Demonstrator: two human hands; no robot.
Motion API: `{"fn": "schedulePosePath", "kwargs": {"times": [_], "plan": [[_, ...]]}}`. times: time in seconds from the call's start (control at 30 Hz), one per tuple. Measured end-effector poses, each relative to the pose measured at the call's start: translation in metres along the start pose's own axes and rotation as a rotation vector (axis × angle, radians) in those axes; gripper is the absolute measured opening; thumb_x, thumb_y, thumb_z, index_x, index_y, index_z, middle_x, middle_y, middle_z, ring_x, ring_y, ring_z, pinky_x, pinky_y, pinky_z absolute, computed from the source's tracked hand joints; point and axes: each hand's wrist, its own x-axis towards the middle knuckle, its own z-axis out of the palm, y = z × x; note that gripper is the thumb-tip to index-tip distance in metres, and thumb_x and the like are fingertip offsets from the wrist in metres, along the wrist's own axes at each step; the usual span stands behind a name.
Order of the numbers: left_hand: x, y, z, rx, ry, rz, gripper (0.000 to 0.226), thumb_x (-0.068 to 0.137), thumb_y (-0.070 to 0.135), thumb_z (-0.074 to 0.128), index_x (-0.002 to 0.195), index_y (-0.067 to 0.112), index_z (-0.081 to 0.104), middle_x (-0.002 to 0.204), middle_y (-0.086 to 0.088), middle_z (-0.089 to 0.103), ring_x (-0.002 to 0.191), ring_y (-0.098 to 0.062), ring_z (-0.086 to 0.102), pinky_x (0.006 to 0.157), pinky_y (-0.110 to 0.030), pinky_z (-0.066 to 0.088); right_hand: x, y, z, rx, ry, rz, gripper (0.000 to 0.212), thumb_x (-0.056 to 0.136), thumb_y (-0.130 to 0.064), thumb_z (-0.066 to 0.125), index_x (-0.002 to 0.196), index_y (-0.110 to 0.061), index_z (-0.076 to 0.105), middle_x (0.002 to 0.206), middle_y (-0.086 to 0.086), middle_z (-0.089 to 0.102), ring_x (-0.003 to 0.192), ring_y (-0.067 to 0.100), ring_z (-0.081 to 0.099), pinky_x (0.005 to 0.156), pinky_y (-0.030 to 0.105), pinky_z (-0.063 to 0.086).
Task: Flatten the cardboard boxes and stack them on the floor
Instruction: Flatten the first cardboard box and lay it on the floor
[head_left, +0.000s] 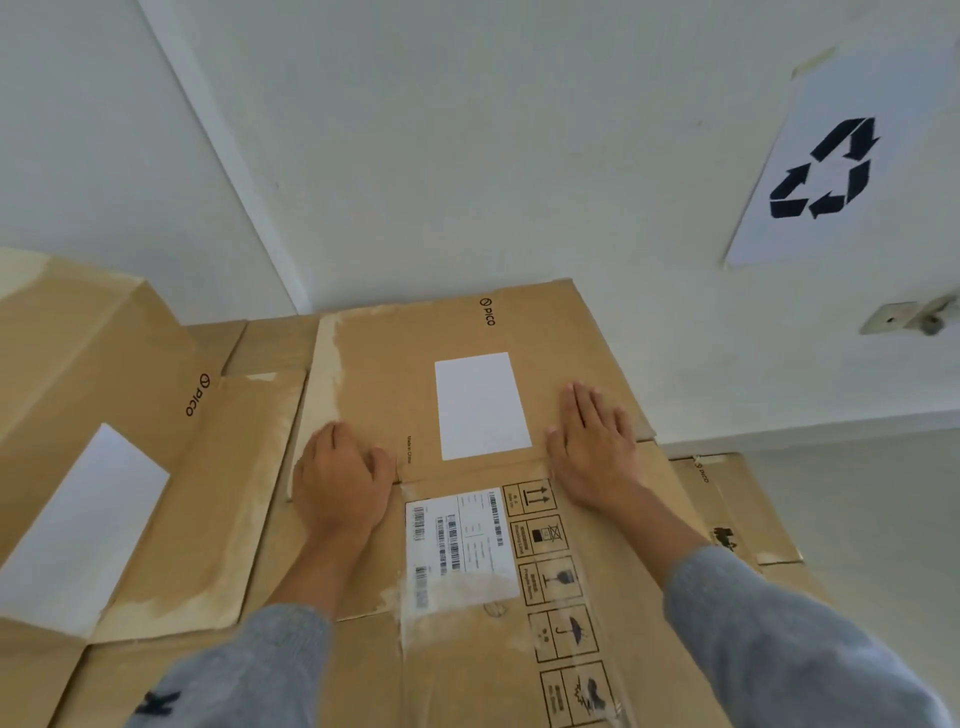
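Observation:
A flattened brown cardboard box (467, 332) lies on top of other flat cardboard, with a white label and a barcode sticker on its face. My left hand (340, 475) rests palm down on its left part, fingers curled a little at the fold. My right hand (595, 447) lies flat on its right part, fingers spread and pointing toward the wall. Both hands press on the cardboard and grip nothing. To the left stands another box (98, 364), still with volume, its white label facing up. More flat cardboard (737, 509) sticks out underneath on the right.
A white wall (467, 130) rises right behind the pile, with a corner at the left. A paper sheet with a recycling symbol (831, 166) is taped to the wall at the upper right. A small metal wall fitting (914, 317) sits below it. Pale floor (883, 519) shows at the right.

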Motion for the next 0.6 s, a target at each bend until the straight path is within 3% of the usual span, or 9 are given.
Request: {"fn": "schedulePosePath", "kwargs": {"times": [0.07,0.13,0.2,0.33,0.47,0.6], "plan": [[-0.010,0.004,-0.008,0.072,-0.007,-0.095,0.047,0.082,0.033,0.045,0.113,-0.001,0.055,0.112,-0.018,0.061,0.103,-0.036,0.056,0.084,-0.047,0.044,0.000,0.003,-0.007,0.116,0.027,-0.023,0.055,0.098,-0.030,0.023,0.148,-0.009,0.014,0.158,0.006,0.015,0.146,0.020,0.009,0.119,0.038,0.005],[-0.018,0.007,-0.013,0.105,-0.082,-0.198,0.055,0.085,0.039,0.046,0.122,-0.002,0.048,0.120,-0.019,0.053,0.110,-0.036,0.050,0.087,-0.049,0.040,-0.005,0.011,-0.018,0.230,0.094,-0.013,0.046,0.098,-0.024,0.033,0.141,-0.008,0.036,0.150,0.009,0.035,0.138,0.025,0.030,0.115,0.037,0.022],[-0.019,0.007,-0.016,0.130,-0.124,-0.288,0.071,0.085,0.048,0.046,0.131,-0.006,0.037,0.128,-0.022,0.046,0.116,-0.037,0.044,0.091,-0.048,0.039,-0.009,0.019,-0.029,0.146,0.163,0.025,0.041,0.094,-0.028,0.045,0.130,-0.010,0.048,0.137,0.009,0.047,0.125,0.027,0.042,0.105,0.038,0.036],[-0.024,0.006,-0.016,0.137,-0.116,-0.373,0.090,0.081,0.060,0.046,0.133,-0.012,0.031,0.130,-0.028,0.041,0.117,-0.042,0.041,0.094,-0.047,0.039,-0.017,0.026,-0.039,0.054,0.134,0.245,0.066,0.082,-0.056,0.055,0.123,-0.005,0.044,0.124,0.015,0.048,0.114,0.030,0.047,0.092,0.039,0.046],[-0.020,0.002,-0.022,-0.002,-0.110,-0.442,0.094,0.073,0.060,0.061,0.128,-0.012,0.037,0.126,-0.028,0.044,0.112,-0.043,0.043,0.092,-0.045,0.040,-0.019,0.028,-0.039,0.147,0.065,0.358,0.077,0.079,-0.065,0.052,0.123,-0.003,0.039,0.118,0.017,0.052,0.108,0.034,0.055,0.081,0.039,0.049],[-0.011,-0.011,-0.033,-0.263,-0.108,-0.614,0.064,0.070,0.046,0.069,0.108,-0.004,0.056,0.114,-0.026,0.059,0.104,-0.043,0.053,0.091,-0.044,0.045,-0.021,0.039,-0.043,0.167,0.101,0.322,0.062,0.086,-0.054,0.050,0.120,-0.003,0.041,0.119,0.017,0.053,0.104,0.034,0.057,0.077,0.038,0.046]]}}
